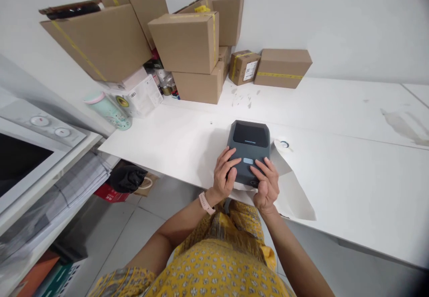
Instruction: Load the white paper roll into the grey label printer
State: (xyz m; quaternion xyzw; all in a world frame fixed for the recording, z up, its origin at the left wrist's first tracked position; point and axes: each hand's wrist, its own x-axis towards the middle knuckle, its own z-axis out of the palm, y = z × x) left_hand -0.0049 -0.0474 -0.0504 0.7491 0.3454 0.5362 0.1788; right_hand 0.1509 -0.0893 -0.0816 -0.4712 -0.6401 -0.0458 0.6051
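Note:
A dark grey label printer (248, 149) with a black window at its far end and a small light-blue panel sits near the front edge of the white table. My left hand (225, 171) grips its near left side, fingers bent over the top and the tips close to the panel. On the opposite side, my right hand (267, 181) holds the near right corner with its fingers laid on the top face. A sheet of white paper (295, 196) lies partly under the printer and along its right. Just beyond that is a small white roll (284, 145) with a dark ring inside.
Taped cardboard boxes (184, 42) are stacked at the back left, and two smaller cartons, one a long brown box (283, 66), stand against the wall. A mint-green tumbler (109, 111) is at the table's left end. To the left, a microwave (30, 154) rests on a shelf.

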